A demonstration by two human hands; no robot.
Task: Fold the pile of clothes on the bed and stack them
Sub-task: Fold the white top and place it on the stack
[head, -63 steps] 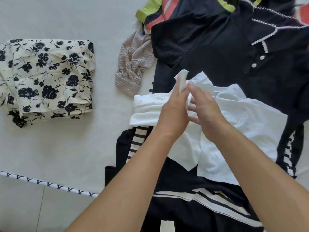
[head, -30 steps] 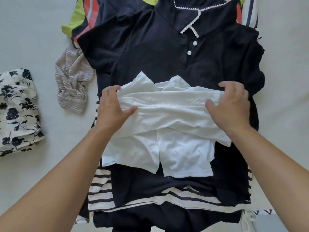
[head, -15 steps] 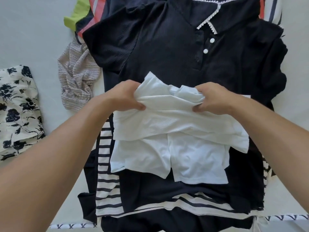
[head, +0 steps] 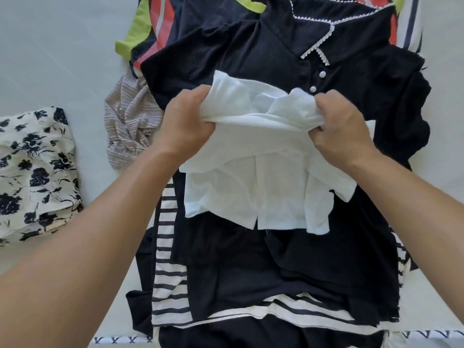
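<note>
Two hands work on one white garment point(head: 256, 177), which lies on top of the pile of dark clothes in the middle of the bed point(head: 50, 46). The left hand point(head: 185, 124) grips the far left part of the white cloth in a closed fist, and the right hand point(head: 344, 126) grips the far right part in the same way. The far edge is bunched between them and a little lifted; the near part hangs down flat over the dark clothes.

I judge that the step in hand is the folding of this white garment, probably bringing the far edge toward the near edge. The next move seems to need both hands to travel together, so that the cloth stays even, and then to lay it flat and carry it to the left.

One folded flowered garment point(head: 32, 172) lies on the left, well apart from the pile; it looks like the start of the stack. One grey knitted piece point(head: 130, 126) lies crumpled just beside the pile on its left. In the pile I count one dark shirt with white trim and buttons point(head: 288, 59), at least one black and white striped piece point(head: 170, 285) and one piece with green and red stripes point(head: 148, 28) at the far side. How many more lie under these, I cannot tell.
</note>
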